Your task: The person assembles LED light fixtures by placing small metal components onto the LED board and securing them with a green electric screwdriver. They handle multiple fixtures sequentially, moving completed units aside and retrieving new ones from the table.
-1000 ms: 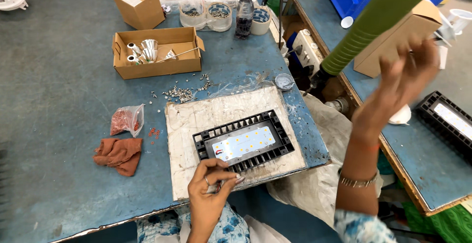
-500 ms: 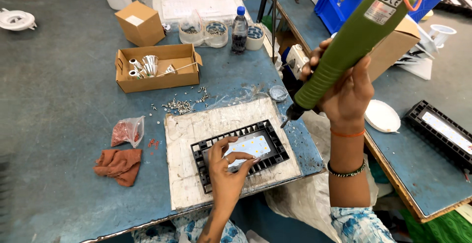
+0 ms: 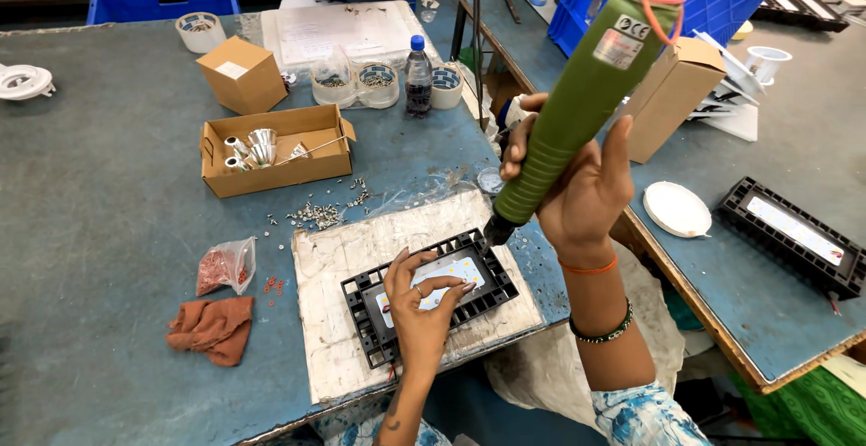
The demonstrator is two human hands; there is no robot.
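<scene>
At a worn blue workbench point(image 3: 108, 229) in a workshop, the left hand point(image 3: 422, 306) presses flat, fingers spread, on a black LED floodlight housing point(image 3: 428, 294) lying on a pale board point(image 3: 361, 266). The right hand point(image 3: 573, 189) grips a green electric screwdriver point(image 3: 582, 94), tip at the housing's far corner. Loose screws point(image 3: 316, 214), an open cardboard box point(image 3: 275, 150) and a rust-coloured rag point(image 3: 214, 327) lie nearby.

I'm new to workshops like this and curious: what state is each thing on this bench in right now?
Green power screwdriver: gripped in right hand, tip at the fixture's corner.
Black light fixture: flat on white board, left hand pressing it.
Cardboard box: open.
Water bottle: upright, capped.
</scene>
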